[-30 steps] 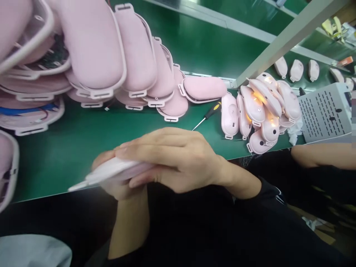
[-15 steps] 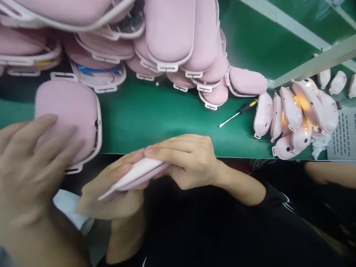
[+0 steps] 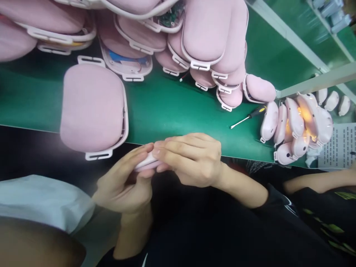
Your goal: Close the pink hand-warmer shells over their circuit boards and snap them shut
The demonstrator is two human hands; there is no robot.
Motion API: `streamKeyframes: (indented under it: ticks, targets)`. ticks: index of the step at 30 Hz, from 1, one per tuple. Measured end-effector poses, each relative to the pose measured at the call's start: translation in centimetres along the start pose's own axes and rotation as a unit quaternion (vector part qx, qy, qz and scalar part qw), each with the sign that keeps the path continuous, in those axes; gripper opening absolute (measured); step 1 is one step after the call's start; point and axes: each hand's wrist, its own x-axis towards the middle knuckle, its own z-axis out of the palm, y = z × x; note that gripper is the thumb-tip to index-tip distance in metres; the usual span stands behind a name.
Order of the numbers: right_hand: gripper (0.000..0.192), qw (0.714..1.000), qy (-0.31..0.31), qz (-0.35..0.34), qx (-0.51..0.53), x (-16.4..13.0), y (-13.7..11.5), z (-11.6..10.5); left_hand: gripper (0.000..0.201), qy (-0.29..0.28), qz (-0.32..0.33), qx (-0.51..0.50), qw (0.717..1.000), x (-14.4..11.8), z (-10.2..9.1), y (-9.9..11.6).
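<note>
Far left, bottom: a co-worker's white sleeve [image 3: 41,202] at the frame corner, touching nothing.

Left of centre: one large pink shell [image 3: 93,107], padded face up, lying at the near edge of the green bench [image 3: 172,107] with its bottom loop overhanging; apart from both hands.

Top, left to centre: heap of pink shells [image 3: 155,33], overlapping, some open side up with blue and red wiring showing.

Centre, below the bench edge: left hand [image 3: 125,185], palm up, fingers [image 3: 133,159] curled upward under a small pale pink part [image 3: 146,162]. Right hand [image 3: 191,159] beside it, knuckles up, its fingers closed over the same part from above. Both hands clamp the part between them, held in the air just off the bench. Most of it is hidden; only a thin pale edge shows.

Handling, as judged: light, stiff moulded plastic, smooth and likely a little slippery; thin rim may flex or crack under a hard squeeze. Best taken by the long edges, thumb below and fingertips above.

Right of centre: screwdriver [image 3: 247,118], yellow-and-black handle, lying on the bench.

Right: cluster of small pink units [image 3: 297,126], several glowing orange.

Far right: another person's bare forearm [image 3: 319,181] along the bench edge
</note>
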Motion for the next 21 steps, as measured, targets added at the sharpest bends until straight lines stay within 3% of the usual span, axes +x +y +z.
streamKeyframes:
  ticks: [3,6,9,11,14,18,21]
  targets:
    - [0.021,0.997,-0.052,0.051,-0.006,0.5,0.0,0.9,0.018,0.089,0.011,-0.019,0.996,1.0,1.2,0.2]
    - [0.022,0.996,-0.075,0.05,-0.011,0.4,0.8,0.0,0.017,0.091,0.013,-0.061,0.994,1.8,1.7,-0.4]
    - [0.036,0.996,-0.07,0.059,-0.011,-1.0,2.0,-2.7,0.018,0.072,0.044,-0.086,0.993,2.6,1.0,-1.2]
    - [0.044,0.989,-0.072,0.127,0.007,-2.7,2.5,-4.1,0.027,0.012,0.067,-0.043,0.997,3.0,0.3,-1.5]
    - [0.027,0.976,-0.069,0.18,0.099,-5.4,2.3,-3.6,0.051,-0.115,0.114,0.057,0.985,3.2,-0.1,-1.2]
    - [0.013,0.975,-0.003,0.116,0.19,-7.3,1.4,-1.0,0.035,-0.251,0.17,0.112,0.946,2.9,0.2,0.6]
    - [0.021,0.97,0.088,0.048,0.223,-7.8,1.9,-2.0,0.031,-0.272,0.186,0.113,0.937,3.2,0.6,2.5]
